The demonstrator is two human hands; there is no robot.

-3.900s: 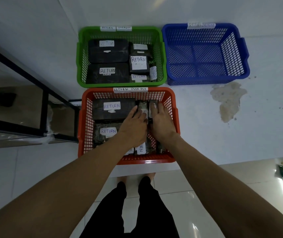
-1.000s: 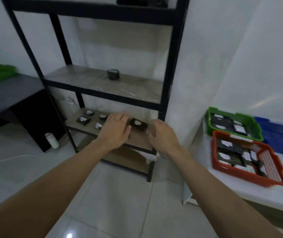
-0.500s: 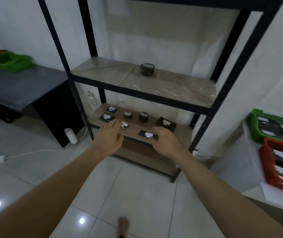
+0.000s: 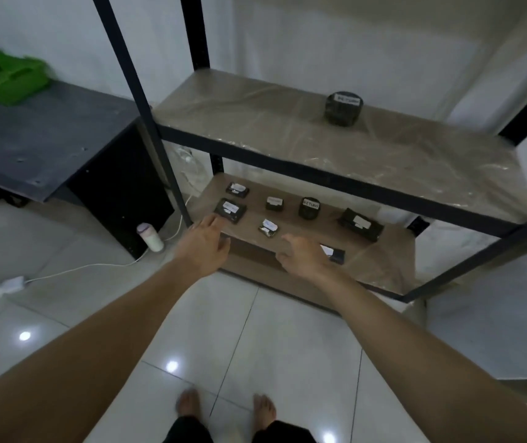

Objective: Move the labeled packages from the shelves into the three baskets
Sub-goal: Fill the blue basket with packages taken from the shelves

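Note:
Several small black packages with white labels lie on the lower shelf (image 4: 380, 260) of a black metal rack. My left hand (image 4: 204, 244) is open, fingers spread, just short of the flat package (image 4: 231, 210) at the shelf's front left. My right hand (image 4: 303, 255) is open over the shelf's front edge, partly covering a flat package (image 4: 334, 252). Between the hands lies a small package (image 4: 268, 227). Behind are a round package marked RETURN (image 4: 309, 207), a small one (image 4: 275, 203), one at the back left (image 4: 237, 189) and a long one (image 4: 360, 224). Another round package (image 4: 344, 108) stands on the upper shelf (image 4: 255, 113). No basket for the packages is in view.
The rack's front left post (image 4: 147, 113) rises just left of my left hand. A dark low table (image 4: 32, 145) with a green tray (image 4: 3, 76) is at the left. A white bottle (image 4: 151, 237) and a white cable with a plug (image 4: 3, 286) lie on the tiled floor.
I have left the baskets and come up to the rack. In the last half second both hands have reached nearer to the lower shelf; the right hand now partly covers the front package.

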